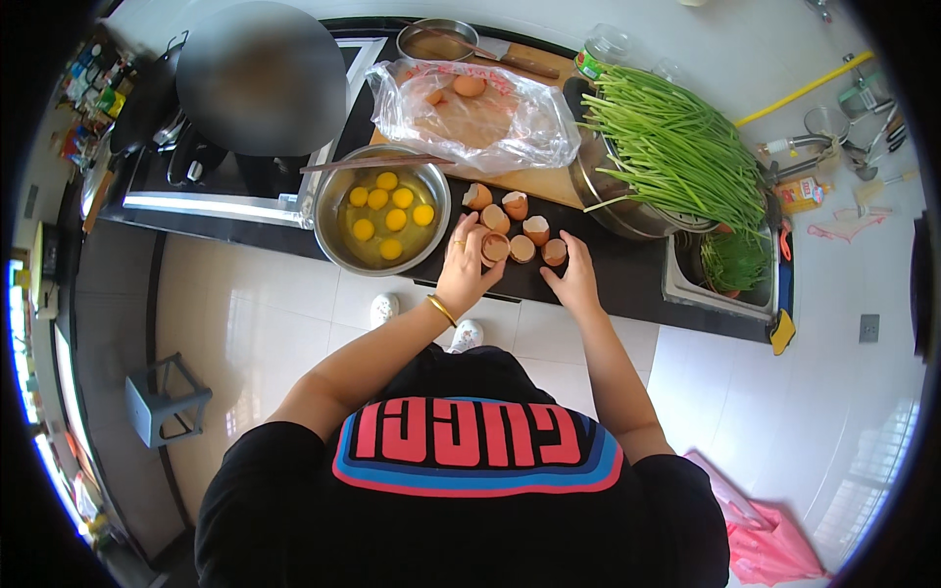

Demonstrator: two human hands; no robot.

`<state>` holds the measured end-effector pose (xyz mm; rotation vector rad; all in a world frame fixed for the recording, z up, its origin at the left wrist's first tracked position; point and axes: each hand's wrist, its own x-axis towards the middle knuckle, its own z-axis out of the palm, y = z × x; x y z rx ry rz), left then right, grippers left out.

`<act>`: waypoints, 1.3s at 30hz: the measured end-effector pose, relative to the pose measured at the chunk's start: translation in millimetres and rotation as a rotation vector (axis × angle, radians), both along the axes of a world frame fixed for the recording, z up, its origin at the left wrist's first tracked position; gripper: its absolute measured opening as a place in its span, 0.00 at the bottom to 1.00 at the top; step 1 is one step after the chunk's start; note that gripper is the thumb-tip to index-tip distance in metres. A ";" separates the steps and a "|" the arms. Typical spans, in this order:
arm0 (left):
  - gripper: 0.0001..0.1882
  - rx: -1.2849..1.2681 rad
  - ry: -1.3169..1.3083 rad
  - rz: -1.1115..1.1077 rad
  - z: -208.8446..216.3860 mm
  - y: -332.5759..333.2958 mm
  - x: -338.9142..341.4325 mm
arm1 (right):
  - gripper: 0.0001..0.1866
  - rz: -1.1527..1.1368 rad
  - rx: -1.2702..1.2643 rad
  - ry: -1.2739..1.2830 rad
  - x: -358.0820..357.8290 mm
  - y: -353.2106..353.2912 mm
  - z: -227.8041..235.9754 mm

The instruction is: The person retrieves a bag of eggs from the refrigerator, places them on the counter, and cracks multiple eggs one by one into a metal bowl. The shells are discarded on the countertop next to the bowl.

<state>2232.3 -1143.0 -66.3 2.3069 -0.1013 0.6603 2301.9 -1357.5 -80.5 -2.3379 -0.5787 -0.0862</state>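
Observation:
Several cracked brown eggshells stand in a cluster at the dark counter's front edge. My left hand curls round a shell at the cluster's left side, thumb in front and fingers behind. At the right side, my right hand has its thumb and fingers apart beside the rightmost shell; whether it touches is hard to see. Left of the shells, a steel bowl contains several whole yolks in clear egg white. Chopsticks lie across its rim.
Behind the shells, a clear plastic bag with brown eggs rests on a wooden board. Long green stalks lie over a pot at right, beside a sink. A stove stands left, a blue stool on the floor.

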 end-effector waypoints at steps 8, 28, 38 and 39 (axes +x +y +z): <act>0.29 -0.277 0.111 0.116 -22.5 -8.3 5.0 | 0.29 0.028 0.139 0.062 8.5 -11.3 -0.4; 0.38 -0.202 0.111 0.114 -24.4 -11.8 14.9 | 0.35 -0.009 0.025 -0.050 17.5 -11.2 -13.0; 0.47 0.124 0.205 -0.024 -7.7 -0.6 7.0 | 0.19 -0.006 0.130 -0.306 4.2 43.8 68.4; 0.48 0.234 0.187 -0.034 -5.1 1.0 8.3 | 0.18 0.007 0.168 -0.319 6.4 52.9 76.7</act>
